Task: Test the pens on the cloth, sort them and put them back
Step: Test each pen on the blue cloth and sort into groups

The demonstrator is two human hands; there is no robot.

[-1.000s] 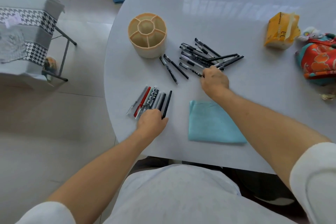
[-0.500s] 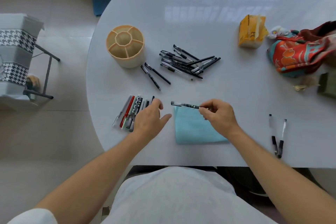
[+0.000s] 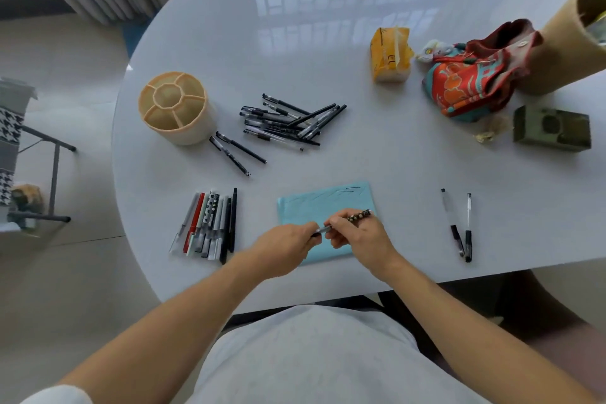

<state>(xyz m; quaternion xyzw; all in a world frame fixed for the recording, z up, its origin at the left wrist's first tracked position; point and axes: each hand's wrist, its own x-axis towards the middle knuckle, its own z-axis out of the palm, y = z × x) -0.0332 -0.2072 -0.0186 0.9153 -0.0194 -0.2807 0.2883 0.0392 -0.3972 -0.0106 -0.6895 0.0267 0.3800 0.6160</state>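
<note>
Pens lie in four lots across the white table (image 3: 360, 43), and a fifth one is in the person's hands. Farthest left stands the beige pen holder (image 3: 173, 108), upright, its centre well and ring of compartments showing nothing inside, so every pen is yet to go back. Just below it a tidy row of sorted pens (image 3: 210, 226) lies side by side near the table edge, with a loose pair of black pens (image 3: 237, 152) beside the holder's base. The untested heap (image 3: 288, 121) sits mid-table, crossed over itself.

At the near edge the left hand (image 3: 282, 246) pinches one end of the held pen (image 3: 347, 220), which looks like its cap (the small end is blurred, so it could be the tip). The right hand (image 3: 360, 236) has its fingers curled round the patterned barrel, above the blue cloth (image 3: 328, 203), which already bears a few dark strokes near its far edge.

To do this step well, the person should pull the cap straight off along the barrel, keep the right hand steady, then draw the tip over a clean patch of cloth so a fresh line reads plainly.

Right of the cloth, two pens (image 3: 459, 226) lie set apart, nearly touching at their near ends.
</note>
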